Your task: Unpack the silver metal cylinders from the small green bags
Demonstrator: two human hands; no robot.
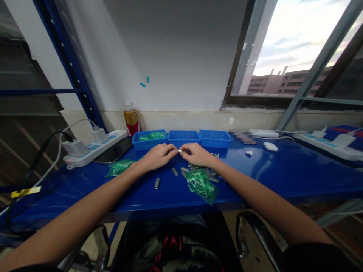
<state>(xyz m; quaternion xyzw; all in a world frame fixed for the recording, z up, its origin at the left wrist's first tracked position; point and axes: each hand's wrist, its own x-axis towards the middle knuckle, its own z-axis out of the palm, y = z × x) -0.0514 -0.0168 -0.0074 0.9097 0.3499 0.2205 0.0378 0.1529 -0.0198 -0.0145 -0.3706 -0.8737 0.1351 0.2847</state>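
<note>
My left hand [160, 155] and my right hand [196, 154] meet over the table, fingertips pinched at either end of a small whitish piece [179, 150]. It is too small for me to tell its kind. Below my right hand lies a green plastic bag [201, 185] with small parts in it. Around that bag are several short grey metal cylinders, partly hidden by my right hand. One metal cylinder [157, 183] lies apart at the front, and another metal cylinder [175, 172] is nearer the hands. A second green bag [120, 167] sits beside my left forearm.
Behind my hands stand three blue bins: a left bin [136, 144] holding green bags, a middle bin [184, 136] and a right bin [215, 142]. A bottle [132, 119], phone [113, 151], left power strip [85, 155], right power strip [329, 145] and white earbud case [270, 146] surround them.
</note>
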